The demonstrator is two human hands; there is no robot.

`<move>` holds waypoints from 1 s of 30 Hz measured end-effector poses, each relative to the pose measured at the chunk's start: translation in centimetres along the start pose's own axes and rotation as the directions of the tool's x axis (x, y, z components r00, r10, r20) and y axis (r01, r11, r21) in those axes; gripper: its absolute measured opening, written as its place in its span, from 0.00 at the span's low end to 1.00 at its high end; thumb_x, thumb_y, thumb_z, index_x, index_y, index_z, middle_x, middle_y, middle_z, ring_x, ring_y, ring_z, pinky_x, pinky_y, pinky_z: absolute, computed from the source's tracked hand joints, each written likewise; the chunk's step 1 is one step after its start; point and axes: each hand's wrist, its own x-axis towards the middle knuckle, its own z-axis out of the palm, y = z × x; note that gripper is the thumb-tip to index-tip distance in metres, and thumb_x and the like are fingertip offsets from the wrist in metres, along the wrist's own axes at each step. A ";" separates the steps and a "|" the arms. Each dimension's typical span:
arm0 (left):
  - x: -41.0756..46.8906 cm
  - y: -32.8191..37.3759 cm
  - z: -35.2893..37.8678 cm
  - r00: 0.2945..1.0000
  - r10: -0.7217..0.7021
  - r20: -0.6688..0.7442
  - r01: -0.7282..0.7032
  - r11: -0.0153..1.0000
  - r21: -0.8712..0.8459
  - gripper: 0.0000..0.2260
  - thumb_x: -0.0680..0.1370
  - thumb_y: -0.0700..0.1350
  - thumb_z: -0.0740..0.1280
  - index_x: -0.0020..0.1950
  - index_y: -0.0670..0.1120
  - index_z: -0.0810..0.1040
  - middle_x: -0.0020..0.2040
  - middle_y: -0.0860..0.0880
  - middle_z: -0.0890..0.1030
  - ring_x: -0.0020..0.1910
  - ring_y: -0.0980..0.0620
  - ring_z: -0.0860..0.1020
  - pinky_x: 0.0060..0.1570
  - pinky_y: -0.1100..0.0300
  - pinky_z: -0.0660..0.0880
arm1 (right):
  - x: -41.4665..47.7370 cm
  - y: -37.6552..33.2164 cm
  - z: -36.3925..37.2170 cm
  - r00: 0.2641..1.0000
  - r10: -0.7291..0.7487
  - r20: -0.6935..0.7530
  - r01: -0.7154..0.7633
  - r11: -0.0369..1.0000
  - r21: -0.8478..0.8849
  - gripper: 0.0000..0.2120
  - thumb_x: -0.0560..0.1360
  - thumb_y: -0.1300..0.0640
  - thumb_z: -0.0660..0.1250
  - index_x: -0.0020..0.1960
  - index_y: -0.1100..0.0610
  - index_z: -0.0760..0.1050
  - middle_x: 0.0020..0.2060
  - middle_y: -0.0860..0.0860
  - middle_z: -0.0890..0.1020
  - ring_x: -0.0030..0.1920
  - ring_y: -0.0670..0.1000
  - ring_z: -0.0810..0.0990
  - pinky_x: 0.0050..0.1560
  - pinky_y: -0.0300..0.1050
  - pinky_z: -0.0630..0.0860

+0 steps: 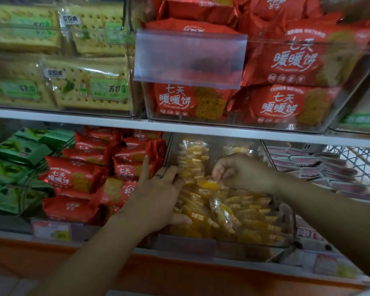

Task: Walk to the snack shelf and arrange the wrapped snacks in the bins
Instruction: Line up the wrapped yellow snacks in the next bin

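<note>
Below the white shelf board (201, 129), one clear rigid plastic bin (292, 223) holds yellow snacks (250, 221): small flat pieces in glossy clear wrap, in rows, too many to count. Two hands are in the bin. Left hand (158, 197) lies flat, fingers spread, pressing the rows; right hand (241, 171) is curled, pinching one piece. Red foil pillow packs (79, 174) lie just beside, to the left.

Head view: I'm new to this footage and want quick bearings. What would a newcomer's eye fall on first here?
Both hands meet in the clear bin of yellow wrapped snacks on the lower shelf. The left hand lies spread on the pile, while the right hand seems to pinch one yellow packet. Above, big red packets crowd behind a blank frosted label holder.
</note>
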 end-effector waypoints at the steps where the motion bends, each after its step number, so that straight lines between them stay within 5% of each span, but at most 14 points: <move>1: -0.2 0.0 0.3 1.000 -0.009 -0.029 0.009 1.000 -0.004 0.40 0.63 0.74 0.51 0.59 0.49 0.79 0.60 0.48 0.75 0.57 0.47 0.77 0.67 0.32 0.48 | 0.2 -0.2 0.3 0.998 -0.020 -0.056 0.018 0.999 -0.044 0.16 0.71 0.69 0.66 0.38 0.48 0.74 0.35 0.44 0.80 0.34 0.36 0.78 0.36 0.27 0.72; 6: -1.4 0.6 1.6 0.974 0.007 -0.226 -0.010 1.000 -0.012 0.36 0.59 0.70 0.68 0.58 0.47 0.80 0.51 0.47 0.78 0.51 0.47 0.79 0.62 0.30 0.58 | 2.6 -2.1 3.0 0.974 -0.149 -0.173 0.128 0.984 -0.126 0.05 0.70 0.64 0.71 0.41 0.54 0.80 0.33 0.39 0.75 0.34 0.35 0.74 0.36 0.24 0.69; 12: -2.4 0.6 1.6 0.990 0.023 -0.141 -0.033 0.997 -0.066 0.38 0.66 0.70 0.55 0.69 0.49 0.71 0.63 0.49 0.74 0.63 0.46 0.75 0.66 0.30 0.55 | 3.5 -2.8 3.5 0.993 -0.112 -0.022 0.112 0.993 0.028 0.08 0.74 0.68 0.65 0.51 0.60 0.80 0.44 0.51 0.82 0.44 0.42 0.79 0.46 0.30 0.75; 15: -2.2 0.6 1.5 0.994 0.053 -0.093 -0.061 0.995 -0.081 0.35 0.68 0.69 0.52 0.68 0.50 0.73 0.66 0.49 0.75 0.66 0.46 0.73 0.62 0.30 0.52 | 0.7 -1.8 1.1 0.988 -0.095 -0.122 0.110 0.986 0.123 0.06 0.74 0.61 0.68 0.48 0.53 0.80 0.44 0.48 0.83 0.46 0.45 0.81 0.52 0.39 0.77; 17: -2.0 0.5 1.5 0.998 0.042 -0.054 -0.046 0.996 -0.075 0.35 0.69 0.68 0.52 0.67 0.50 0.74 0.65 0.49 0.76 0.65 0.46 0.74 0.62 0.30 0.51 | -2.0 -1.2 0.2 0.985 -0.092 -0.148 0.097 0.995 0.024 0.03 0.71 0.55 0.72 0.44 0.50 0.80 0.41 0.47 0.84 0.43 0.46 0.81 0.50 0.43 0.78; 19: -1.8 0.7 1.0 0.999 0.037 -0.018 -0.038 0.998 -0.058 0.35 0.69 0.69 0.52 0.70 0.50 0.71 0.69 0.48 0.72 0.68 0.45 0.71 0.63 0.30 0.47 | -4.4 -1.3 0.4 0.999 -0.020 -0.036 0.016 0.993 -0.117 0.14 0.67 0.44 0.73 0.49 0.49 0.79 0.42 0.44 0.82 0.42 0.43 0.80 0.47 0.42 0.76; 21: -1.6 0.9 0.3 1.000 0.017 0.014 -0.016 0.998 -0.059 0.35 0.73 0.69 0.52 0.76 0.54 0.58 0.77 0.51 0.57 0.75 0.46 0.57 0.65 0.32 0.36 | -5.4 -1.6 1.3 1.000 0.017 0.021 -0.007 0.903 -0.429 0.27 0.63 0.34 0.71 0.57 0.47 0.75 0.49 0.41 0.77 0.50 0.42 0.76 0.53 0.42 0.73; 24: -1.6 1.3 0.5 1.000 -0.016 0.010 0.016 0.998 -0.055 0.32 0.75 0.68 0.54 0.76 0.56 0.53 0.78 0.54 0.44 0.77 0.50 0.43 0.65 0.34 0.29 | -5.3 -2.3 3.0 0.997 -0.069 -0.038 0.026 0.742 -0.670 0.28 0.64 0.35 0.68 0.59 0.47 0.71 0.56 0.45 0.72 0.59 0.49 0.69 0.59 0.45 0.66; 26: -2.3 1.2 0.7 0.999 -0.029 -0.036 0.025 0.993 -0.111 0.30 0.74 0.68 0.53 0.71 0.55 0.63 0.78 0.51 0.52 0.77 0.49 0.49 0.67 0.31 0.35 | -4.8 -2.4 3.5 0.994 -0.077 -0.078 0.003 0.734 -0.679 0.24 0.65 0.39 0.67 0.56 0.48 0.72 0.55 0.47 0.72 0.59 0.51 0.70 0.58 0.45 0.65; 28: -2.9 1.4 0.6 0.999 -0.017 -0.030 0.014 0.996 -0.083 0.28 0.70 0.68 0.52 0.60 0.53 0.75 0.72 0.47 0.69 0.71 0.46 0.67 0.65 0.28 0.51 | -4.4 -2.1 3.7 0.992 -0.066 -0.108 -0.021 0.756 -0.654 0.22 0.65 0.40 0.67 0.54 0.49 0.73 0.53 0.47 0.73 0.58 0.52 0.71 0.56 0.44 0.66; 30: -3.2 1.3 1.1 0.994 0.006 -0.106 -0.014 0.997 -0.070 0.23 0.68 0.67 0.59 0.52 0.53 0.78 0.63 0.47 0.76 0.63 0.46 0.76 0.61 0.29 0.58 | -4.3 -1.8 3.5 0.992 -0.051 -0.116 -0.031 0.791 -0.611 0.18 0.66 0.42 0.69 0.52 0.50 0.76 0.51 0.47 0.75 0.56 0.51 0.73 0.54 0.43 0.69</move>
